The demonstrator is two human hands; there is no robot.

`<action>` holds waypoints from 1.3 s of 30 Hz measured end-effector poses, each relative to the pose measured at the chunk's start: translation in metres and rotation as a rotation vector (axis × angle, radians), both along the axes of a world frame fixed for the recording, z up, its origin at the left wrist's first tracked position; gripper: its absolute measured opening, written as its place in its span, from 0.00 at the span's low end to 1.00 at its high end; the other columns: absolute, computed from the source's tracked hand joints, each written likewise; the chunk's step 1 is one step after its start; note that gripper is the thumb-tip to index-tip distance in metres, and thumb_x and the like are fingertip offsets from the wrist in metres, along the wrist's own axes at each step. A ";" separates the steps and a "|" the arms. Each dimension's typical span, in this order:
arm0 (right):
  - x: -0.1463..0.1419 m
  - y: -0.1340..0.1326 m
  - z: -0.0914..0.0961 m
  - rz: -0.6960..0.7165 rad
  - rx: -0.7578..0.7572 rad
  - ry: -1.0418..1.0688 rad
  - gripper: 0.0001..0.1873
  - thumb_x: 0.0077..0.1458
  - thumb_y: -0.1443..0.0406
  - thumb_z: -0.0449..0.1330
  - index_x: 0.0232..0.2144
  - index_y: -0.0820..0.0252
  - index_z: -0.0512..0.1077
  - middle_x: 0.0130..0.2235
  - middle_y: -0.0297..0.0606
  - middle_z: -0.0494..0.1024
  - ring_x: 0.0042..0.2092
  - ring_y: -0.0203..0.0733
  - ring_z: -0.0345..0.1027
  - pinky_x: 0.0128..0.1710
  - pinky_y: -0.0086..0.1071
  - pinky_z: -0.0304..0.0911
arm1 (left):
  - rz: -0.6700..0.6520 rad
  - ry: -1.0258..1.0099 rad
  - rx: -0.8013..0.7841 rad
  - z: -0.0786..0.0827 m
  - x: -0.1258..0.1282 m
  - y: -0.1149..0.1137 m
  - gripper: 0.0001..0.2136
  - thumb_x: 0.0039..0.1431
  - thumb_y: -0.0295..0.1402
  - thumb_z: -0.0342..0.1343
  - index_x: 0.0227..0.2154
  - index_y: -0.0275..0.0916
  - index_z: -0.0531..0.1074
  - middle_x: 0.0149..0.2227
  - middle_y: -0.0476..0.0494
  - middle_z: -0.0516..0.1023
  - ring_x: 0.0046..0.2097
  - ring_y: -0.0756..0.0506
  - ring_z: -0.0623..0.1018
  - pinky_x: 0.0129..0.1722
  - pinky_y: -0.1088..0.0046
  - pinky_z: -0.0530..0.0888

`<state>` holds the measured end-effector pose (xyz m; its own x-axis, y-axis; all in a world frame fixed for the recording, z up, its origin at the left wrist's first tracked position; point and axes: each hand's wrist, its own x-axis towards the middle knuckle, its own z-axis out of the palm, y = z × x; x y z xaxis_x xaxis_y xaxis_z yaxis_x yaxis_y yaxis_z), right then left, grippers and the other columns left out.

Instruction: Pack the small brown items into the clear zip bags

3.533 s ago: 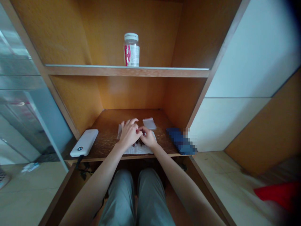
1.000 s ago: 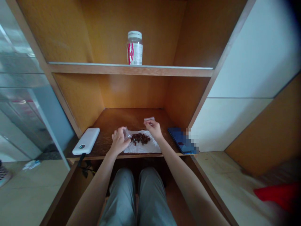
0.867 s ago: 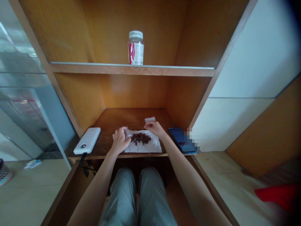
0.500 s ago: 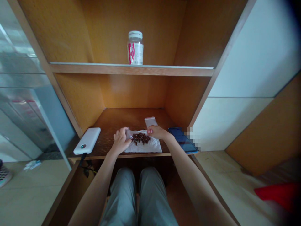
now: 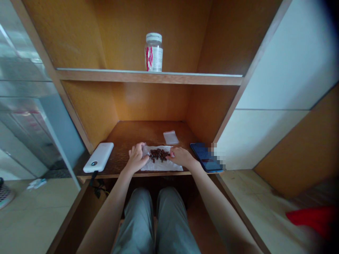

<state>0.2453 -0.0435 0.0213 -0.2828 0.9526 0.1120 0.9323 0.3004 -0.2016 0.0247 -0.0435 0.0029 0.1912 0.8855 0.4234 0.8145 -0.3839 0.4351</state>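
**Dark brown pellets (image 5: 159,154) lie loose on white paper tissue (image 5: 162,168).**
Left hand (image 5: 136,159) pinches a clear plastic bag (image 5: 145,150); right hand (image 5: 181,157) has its fingertips at the pile, grip unclear. A nudged tissue could send pellets over the front edge of the brown wooden shelf (image 5: 113,175).

Our left hand (image 5: 137,158) pinches a small clear plastic bag (image 5: 144,150) at the edge of a white paper sheet (image 5: 164,168), while our right hand (image 5: 182,157) reaches over the sheet, its fingertips (image 5: 171,153) at a pile of dark brown pellets (image 5: 159,154). A second clear bag (image 5: 171,137) lies beyond the sheet. A white power bank (image 5: 98,157) sits to our left, a smartphone (image 5: 203,158) to our right, and a labelled jar (image 5: 153,53) stands on the shelf (image 5: 148,77) above.
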 end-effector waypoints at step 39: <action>-0.013 0.042 0.029 0.283 -0.006 0.495 0.12 0.49 0.67 0.53 0.32 0.66 0.75 0.32 0.41 0.77 0.32 0.35 0.68 0.31 0.26 0.59 | -0.056 0.032 0.025 -0.007 -0.001 0.003 0.20 0.49 0.33 0.47 0.47 0.40 0.54 0.50 0.41 0.64 0.51 0.39 0.63 0.48 0.58 0.58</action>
<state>0.2326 -0.0011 0.0500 -0.4426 0.8482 0.2910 0.6092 0.5225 -0.5966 0.0234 -0.0401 -0.0036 0.2544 0.8620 0.4384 0.8048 -0.4401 0.3983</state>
